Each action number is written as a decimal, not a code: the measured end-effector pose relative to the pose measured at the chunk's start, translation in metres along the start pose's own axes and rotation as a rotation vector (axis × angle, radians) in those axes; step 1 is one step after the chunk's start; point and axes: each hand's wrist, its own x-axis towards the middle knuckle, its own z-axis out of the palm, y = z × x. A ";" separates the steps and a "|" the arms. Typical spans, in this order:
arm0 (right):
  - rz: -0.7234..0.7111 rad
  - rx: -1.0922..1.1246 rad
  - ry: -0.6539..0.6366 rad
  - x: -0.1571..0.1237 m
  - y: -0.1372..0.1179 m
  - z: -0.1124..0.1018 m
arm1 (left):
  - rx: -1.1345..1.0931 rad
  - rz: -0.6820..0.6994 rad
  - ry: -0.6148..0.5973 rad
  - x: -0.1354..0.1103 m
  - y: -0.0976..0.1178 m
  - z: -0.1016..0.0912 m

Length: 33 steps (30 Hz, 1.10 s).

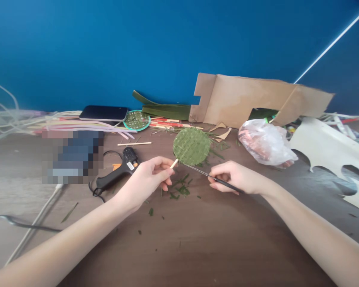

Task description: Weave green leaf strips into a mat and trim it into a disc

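Note:
A round woven green leaf fan [191, 146] on a pale wooden stick [174, 164] is held above the table. My left hand [155, 175] pinches the stick between thumb and fingers. In my right hand [231, 175] are what look like slim black-handled scissors [224, 183]. Their thin metal tips reach the fan's lower edge; whether the blades are spread cannot be made out. Cut green leaf scraps [184, 189] lie on the table beneath the fan and between my hands.
A black glue gun [116, 173] with its cable lies left of my left hand. Behind are a phone [104, 113], a teal-rimmed woven disc [137, 120], long leaves [167, 111] and a cardboard piece [242, 97]. On the right sit a plastic bag [266, 141] and white cut-out sheet [326, 139].

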 end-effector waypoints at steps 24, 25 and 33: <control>0.036 0.041 0.012 0.000 0.000 0.001 | -0.113 -0.008 -0.034 0.003 -0.011 -0.003; 0.041 0.051 0.013 0.001 -0.001 0.001 | -0.116 -0.007 -0.036 0.003 -0.012 -0.003; 0.021 0.052 0.036 0.002 -0.001 0.006 | -0.182 -0.028 -0.056 -0.001 -0.010 0.001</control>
